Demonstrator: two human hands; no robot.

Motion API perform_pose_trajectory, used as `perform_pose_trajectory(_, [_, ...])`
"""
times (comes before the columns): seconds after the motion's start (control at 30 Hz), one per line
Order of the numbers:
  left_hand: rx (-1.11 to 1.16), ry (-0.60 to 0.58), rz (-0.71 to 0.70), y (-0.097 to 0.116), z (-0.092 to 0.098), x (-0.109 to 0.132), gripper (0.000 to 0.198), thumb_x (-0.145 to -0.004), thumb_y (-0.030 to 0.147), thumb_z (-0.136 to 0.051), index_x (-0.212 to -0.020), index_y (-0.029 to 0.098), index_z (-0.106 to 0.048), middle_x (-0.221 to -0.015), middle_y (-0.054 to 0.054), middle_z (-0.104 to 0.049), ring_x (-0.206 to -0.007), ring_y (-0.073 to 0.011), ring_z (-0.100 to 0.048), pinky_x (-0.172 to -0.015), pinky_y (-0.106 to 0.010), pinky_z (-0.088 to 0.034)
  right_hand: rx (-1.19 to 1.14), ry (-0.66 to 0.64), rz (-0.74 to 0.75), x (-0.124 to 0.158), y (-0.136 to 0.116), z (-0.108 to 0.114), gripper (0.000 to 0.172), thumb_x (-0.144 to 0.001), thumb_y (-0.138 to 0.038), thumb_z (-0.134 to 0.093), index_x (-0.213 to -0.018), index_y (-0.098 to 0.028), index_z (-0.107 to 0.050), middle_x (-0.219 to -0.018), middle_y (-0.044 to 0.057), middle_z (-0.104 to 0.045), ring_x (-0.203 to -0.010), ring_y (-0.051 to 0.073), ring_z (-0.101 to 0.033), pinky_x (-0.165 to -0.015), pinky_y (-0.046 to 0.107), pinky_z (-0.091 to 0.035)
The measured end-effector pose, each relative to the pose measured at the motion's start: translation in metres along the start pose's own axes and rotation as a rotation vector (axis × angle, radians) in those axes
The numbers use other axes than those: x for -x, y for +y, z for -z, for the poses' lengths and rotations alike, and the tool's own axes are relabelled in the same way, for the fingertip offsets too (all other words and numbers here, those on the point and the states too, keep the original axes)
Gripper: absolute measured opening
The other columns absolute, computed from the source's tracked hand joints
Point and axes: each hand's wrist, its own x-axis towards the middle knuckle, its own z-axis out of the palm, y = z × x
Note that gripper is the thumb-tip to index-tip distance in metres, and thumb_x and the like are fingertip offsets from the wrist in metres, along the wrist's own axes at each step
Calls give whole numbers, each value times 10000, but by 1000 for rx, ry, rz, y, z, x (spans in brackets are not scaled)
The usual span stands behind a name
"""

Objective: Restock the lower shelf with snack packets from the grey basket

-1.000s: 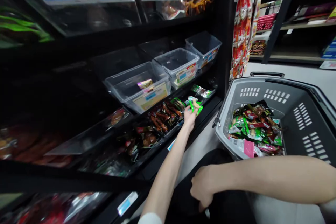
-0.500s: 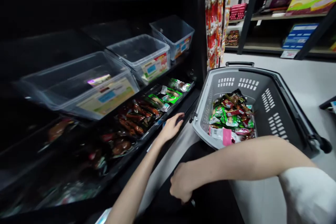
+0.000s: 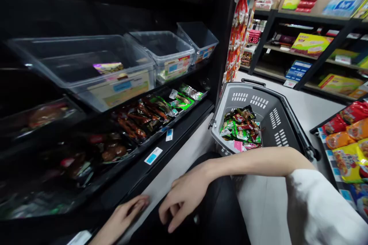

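Note:
My left hand (image 3: 128,213) is low beside the shelf's front edge, its fingers loosely curled with a gap at the thumb and nothing seen in it. My right hand (image 3: 185,195) hangs over my dark-clad knee, fingers bent and apart, holding nothing visible. A grey shopping basket (image 3: 266,120) stands beyond my right forearm. Inside lie several shiny snack packets (image 3: 241,126), mostly green, red and dark. On the low shelf to the left are brown vacuum-packed snacks (image 3: 140,118) and green packets (image 3: 182,101).
Clear plastic bins (image 3: 120,80) line the shelf above; the nearest holds a small packet (image 3: 107,68). Price tags (image 3: 153,155) mark the shelf edge. Red hanging packets (image 3: 240,26) are at the shelf's end. Bright noodle-like packets (image 3: 349,160) stand at the right.
My left hand has drawn back from the front of the shelf towards me. My right hand's fingers have loosened from a closed curl. The view has turned and shows more at the right.

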Motion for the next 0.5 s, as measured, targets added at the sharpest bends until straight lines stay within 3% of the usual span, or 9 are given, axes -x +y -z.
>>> perform_pose_trajectory(0.1, [13, 48, 18, -5, -6, 18, 431, -921, 538, -453, -1026, 292, -791, -1062, -20, -798, -1052, -277, -741, -945, -345, -586, -254, 144, 60, 18, -20, 15, 109, -943, -213, -630, -1012, -130, -618, -880, 13, -720, -862, 91, -698, -834, 150, -478])
perform_pose_trajectory(0.17, [0, 32, -39, -1, -15, 17, 415, -920, 523, -452, -1041, 311, -788, -1090, -6, -792, -1050, -268, -742, -952, -336, -583, -369, 316, 78, 40, -24, 31, 103, -949, -226, -625, -993, -134, -609, -833, 3, -698, -807, 87, -684, -800, 170, -496])
perform_pose_trajectory(0.23, [-23, 19, -96, 1, -28, 10, 409, -916, 514, -460, -1076, 315, -780, -1101, -1, -789, -1049, -264, -741, -959, -343, -583, -439, 599, 53, 72, -14, 50, 187, -947, -332, -636, -944, -149, -599, -774, -14, -666, -723, 90, -656, -720, 190, -510])
perform_pose_trajectory(0.33, [-61, 37, -124, -8, -49, 4, 410, -924, 512, -469, -1142, 321, -759, -1166, 5, -769, -1104, -253, -720, -993, -352, -569, -401, 1228, -95, 132, 25, 73, 356, -886, -511, -677, -820, -189, -541, -650, -55, -564, -574, 86, -554, -592, 198, -480])
perform_pose_trajectory(0.4, [-72, 52, -150, -19, -61, 4, 409, -930, 519, -477, -1189, 340, -739, -1220, 17, -748, -1139, -242, -705, -1013, -344, -558, -317, 1641, -272, 173, 60, 75, 380, -915, -527, -623, -763, -206, -487, -586, -78, -462, -523, 74, -458, -549, 185, -431])
perform_pose_trajectory(0.43, [-77, 61, -166, -23, -66, 5, 407, -931, 523, -482, -1198, 350, -735, -1229, 22, -744, -1139, -238, -705, -1009, -334, -561, -264, 1773, -444, 192, 78, 72, 376, -946, -498, -577, -734, -208, -468, -562, -77, -439, -511, 75, -432, -533, 183, -409])
perform_pose_trajectory(0.47, [-85, 79, -179, -27, -69, 7, 403, -931, 526, -484, -1199, 358, -734, -1227, 26, -745, -1132, -235, -708, -998, -324, -567, -221, 1820, -673, 208, 93, 65, 361, -972, -441, -538, -711, -202, -462, -568, -61, -465, -531, 76, -445, -548, 182, -405])
perform_pose_trajectory(0.5, [-95, 100, -191, -28, -70, 8, 401, -931, 530, -484, -1196, 364, -735, -1219, 30, -748, -1121, -233, -713, -982, -315, -575, -205, 1784, -924, 221, 108, 56, 353, -980, -390, -511, -689, -195, -467, -566, -48, -490, -543, 78, -456, -559, 185, -406])
